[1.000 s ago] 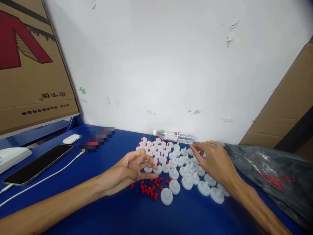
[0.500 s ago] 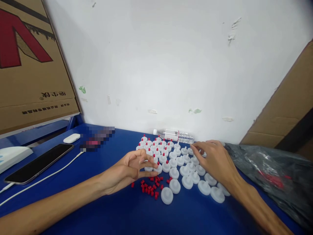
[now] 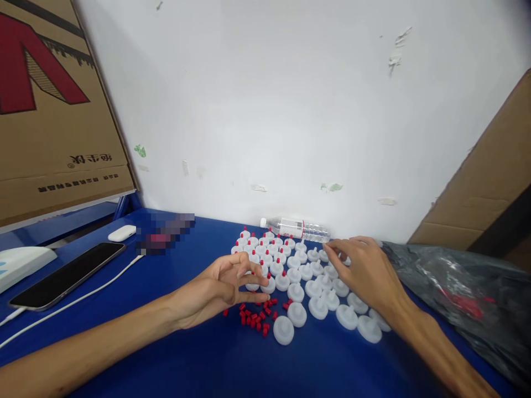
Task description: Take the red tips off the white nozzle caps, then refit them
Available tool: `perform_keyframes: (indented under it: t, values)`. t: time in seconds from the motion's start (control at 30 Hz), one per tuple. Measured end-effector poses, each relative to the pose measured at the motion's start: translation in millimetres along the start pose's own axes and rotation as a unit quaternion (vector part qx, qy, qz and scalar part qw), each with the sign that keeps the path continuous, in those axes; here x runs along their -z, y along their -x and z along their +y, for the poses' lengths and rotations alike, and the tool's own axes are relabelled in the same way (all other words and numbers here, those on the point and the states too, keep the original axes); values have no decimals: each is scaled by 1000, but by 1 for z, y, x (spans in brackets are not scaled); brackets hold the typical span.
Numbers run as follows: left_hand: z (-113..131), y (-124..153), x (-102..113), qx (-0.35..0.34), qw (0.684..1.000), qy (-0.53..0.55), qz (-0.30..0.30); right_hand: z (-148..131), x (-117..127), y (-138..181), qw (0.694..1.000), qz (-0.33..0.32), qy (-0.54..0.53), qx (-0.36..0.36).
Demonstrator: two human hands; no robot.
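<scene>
Palm turned up and fingers apart, my left hand is open above the front left of the group of parts, with nothing seen in it. Loose red caps lie just below its fingers. Behind it, several white round parts with a nozzle wear red caps; a few are partly hidden by the fingers. My right hand hovers palm down over the right side, loosely curved and apart, holding nothing that I can see. Uncapped white round parts lie under and beside it. Two more, including a white disc, sit nearest me.
A clear plastic bottle lies on its side against the wall. Dark plastic bags with something red inside lie at the right. On the left are a phone with a white cable, a small white case and a large cardboard box.
</scene>
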State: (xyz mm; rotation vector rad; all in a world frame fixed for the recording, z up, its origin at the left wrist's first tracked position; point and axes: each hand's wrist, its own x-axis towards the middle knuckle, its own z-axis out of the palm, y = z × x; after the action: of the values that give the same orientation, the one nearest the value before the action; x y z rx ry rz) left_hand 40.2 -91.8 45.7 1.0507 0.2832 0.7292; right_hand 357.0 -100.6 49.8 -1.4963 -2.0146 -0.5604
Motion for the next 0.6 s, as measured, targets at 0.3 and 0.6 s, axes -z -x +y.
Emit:
perform_keyframes:
  t: [0.3, 0.6]
  values:
    - [-1, -1, 1, 9, 1000, 17, 9, 0, 0, 1, 1000, -1, -4, 5]
    - [-2, 0, 2, 6, 1000, 6, -2, 0, 0, 1, 1000, -2, -4, 8]
